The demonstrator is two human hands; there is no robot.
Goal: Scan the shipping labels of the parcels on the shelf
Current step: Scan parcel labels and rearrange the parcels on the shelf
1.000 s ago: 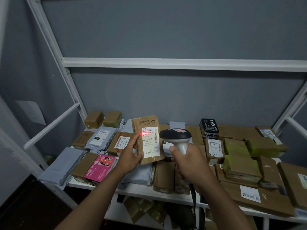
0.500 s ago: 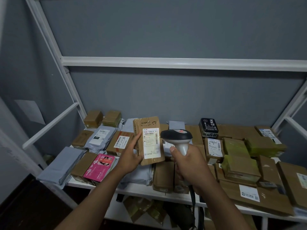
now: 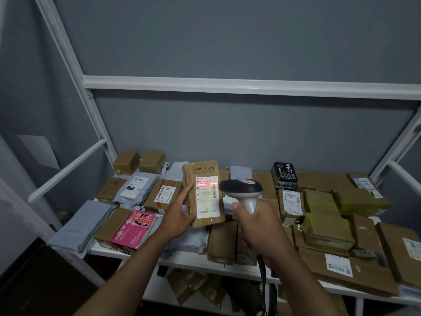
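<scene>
A: Where is the brown parcel (image 3: pixel 203 192)?

B: It is up in the air, above the white shelf (image 3: pixel 189 262). It stands nearly straight up, with its white label (image 3: pixel 207 196) facing the person.

A: Who holds it?

B: The left hand (image 3: pixel 180 216). The arm comes up from the bottom and the wrist bends back a bit. The thumb lies on the front of the parcel, by the left side of the label. The other fingers go round behind the parcel, so I cannot see them. It is pinching the parcel by its left edge.

A: And the other hand?

B: The right hand (image 3: pixel 256 224) is just right of the parcel. Its fingers are wrapped tight round the handle of the grey scanner (image 3: pixel 241 190). The thumb sits on the left side of the handle. The scanner's dark head is next to the parcel's right edge. I cannot tell if they touch.

A: Is there a light?

B: Yes. A red line glows across the top of the label.

A: What is near the parcel?

B: A pink box (image 3: pixel 134 229) lies on the shelf, down and left of it. A black box (image 3: pixel 284 174) is well to its right, at the back.
</scene>
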